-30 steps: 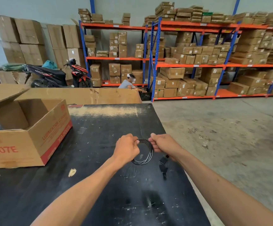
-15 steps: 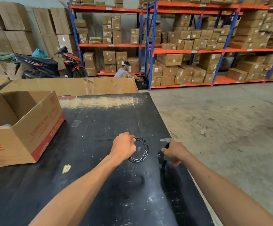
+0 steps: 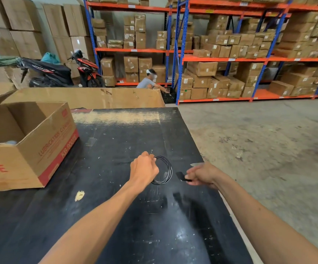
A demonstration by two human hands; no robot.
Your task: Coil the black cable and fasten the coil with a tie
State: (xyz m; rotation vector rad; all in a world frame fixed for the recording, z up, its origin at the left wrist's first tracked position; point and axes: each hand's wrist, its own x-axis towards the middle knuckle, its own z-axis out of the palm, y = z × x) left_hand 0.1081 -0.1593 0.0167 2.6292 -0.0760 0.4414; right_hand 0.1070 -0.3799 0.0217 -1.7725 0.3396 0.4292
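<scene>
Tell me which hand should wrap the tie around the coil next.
The right hand, probably. It already pinches a small black piece, likely the tie, just beside the black cable coil. The left hand is busy gripping the coil's left side.

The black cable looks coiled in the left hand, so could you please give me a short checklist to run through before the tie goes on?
1. Black cable wound into a round coil: ok.
2. Left hand closed on the coil's left side, loops together: ok.
3. Right hand holding a small black piece, apart from the coil: ok.
4. That piece is the tie and not the cable's plug: cannot tell.
5. Tie wrapped around the coil: not ok, none visible.
6. Black table bare under the coil: ok.
</scene>
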